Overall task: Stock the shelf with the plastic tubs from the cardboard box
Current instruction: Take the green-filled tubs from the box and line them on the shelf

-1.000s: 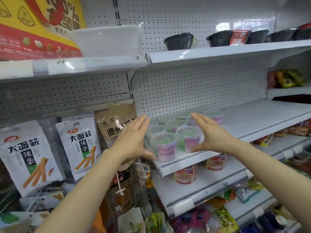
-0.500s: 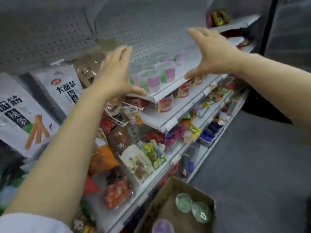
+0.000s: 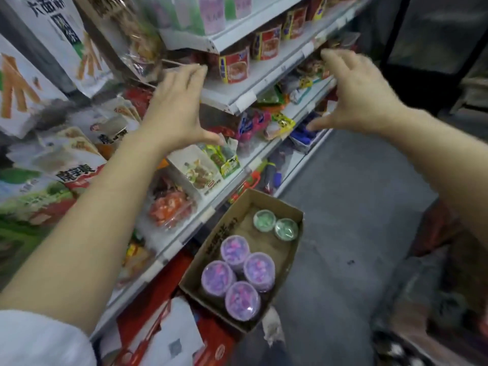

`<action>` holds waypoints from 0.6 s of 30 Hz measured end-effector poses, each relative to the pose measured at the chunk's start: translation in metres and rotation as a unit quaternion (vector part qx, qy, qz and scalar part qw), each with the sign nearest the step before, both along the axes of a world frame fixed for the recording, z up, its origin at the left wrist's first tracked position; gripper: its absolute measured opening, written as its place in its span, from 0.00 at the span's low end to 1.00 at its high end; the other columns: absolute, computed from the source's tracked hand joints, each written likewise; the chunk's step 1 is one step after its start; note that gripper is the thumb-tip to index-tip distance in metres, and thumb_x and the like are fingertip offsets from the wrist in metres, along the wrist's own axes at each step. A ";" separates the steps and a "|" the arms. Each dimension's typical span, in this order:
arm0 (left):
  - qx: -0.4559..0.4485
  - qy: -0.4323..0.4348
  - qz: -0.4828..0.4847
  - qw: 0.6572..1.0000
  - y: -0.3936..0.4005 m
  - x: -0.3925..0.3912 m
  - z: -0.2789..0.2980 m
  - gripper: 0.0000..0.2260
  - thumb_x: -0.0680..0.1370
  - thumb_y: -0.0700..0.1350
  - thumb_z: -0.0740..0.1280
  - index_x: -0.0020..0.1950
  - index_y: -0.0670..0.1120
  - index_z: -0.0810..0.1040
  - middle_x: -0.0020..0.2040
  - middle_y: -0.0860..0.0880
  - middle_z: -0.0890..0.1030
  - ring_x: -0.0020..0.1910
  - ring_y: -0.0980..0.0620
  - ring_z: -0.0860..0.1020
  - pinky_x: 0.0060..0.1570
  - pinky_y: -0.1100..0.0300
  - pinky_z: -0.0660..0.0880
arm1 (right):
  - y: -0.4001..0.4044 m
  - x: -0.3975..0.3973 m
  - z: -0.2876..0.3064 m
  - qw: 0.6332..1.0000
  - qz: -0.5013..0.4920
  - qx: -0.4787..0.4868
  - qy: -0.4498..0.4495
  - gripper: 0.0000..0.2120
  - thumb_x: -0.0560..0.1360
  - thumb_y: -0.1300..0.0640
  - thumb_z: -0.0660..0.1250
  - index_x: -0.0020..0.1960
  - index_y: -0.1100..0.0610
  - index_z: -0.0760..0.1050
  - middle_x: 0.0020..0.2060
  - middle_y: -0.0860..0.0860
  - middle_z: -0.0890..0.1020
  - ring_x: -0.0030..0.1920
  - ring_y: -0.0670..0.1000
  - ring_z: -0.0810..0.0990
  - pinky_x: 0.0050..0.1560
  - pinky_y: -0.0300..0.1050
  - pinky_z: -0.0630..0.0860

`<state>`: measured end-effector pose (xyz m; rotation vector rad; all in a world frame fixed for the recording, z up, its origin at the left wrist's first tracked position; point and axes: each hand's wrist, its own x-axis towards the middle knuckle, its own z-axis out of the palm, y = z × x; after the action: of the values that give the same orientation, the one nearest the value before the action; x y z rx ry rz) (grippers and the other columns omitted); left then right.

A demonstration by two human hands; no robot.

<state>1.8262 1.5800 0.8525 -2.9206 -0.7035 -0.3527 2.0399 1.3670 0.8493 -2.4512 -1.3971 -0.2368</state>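
Four purple tubs (image 3: 237, 280), two green tubs (image 3: 276, 224)

White sleeve (image 3: 34, 336), bare forearms (image 3: 87, 233)

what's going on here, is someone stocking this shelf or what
A person is restocking a shop shelf with plastic tubs. Both the left hand and the right hand are open and empty, held in the air in front of the shelves. On the floor below, the cardboard box holds four purple-lidded tubs and two green-lidded tubs. More tubs already stand on the shelf at the top of the view.
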 end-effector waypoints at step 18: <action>-0.204 0.314 0.002 0.927 0.040 0.020 -0.397 0.47 0.58 0.61 0.77 0.72 0.40 0.71 0.66 0.45 0.74 0.60 0.44 0.79 0.58 0.55 0.78 | 0.025 -0.074 -0.402 0.921 -0.043 -0.264 0.282 0.64 0.54 0.34 0.75 0.78 0.61 0.49 0.71 0.57 0.69 0.69 0.62 0.70 0.67 0.52 0.70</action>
<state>1.8466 1.6203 0.4552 -3.0969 -0.7321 0.7957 1.9663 1.3919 0.4475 -2.6580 -1.1901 0.8745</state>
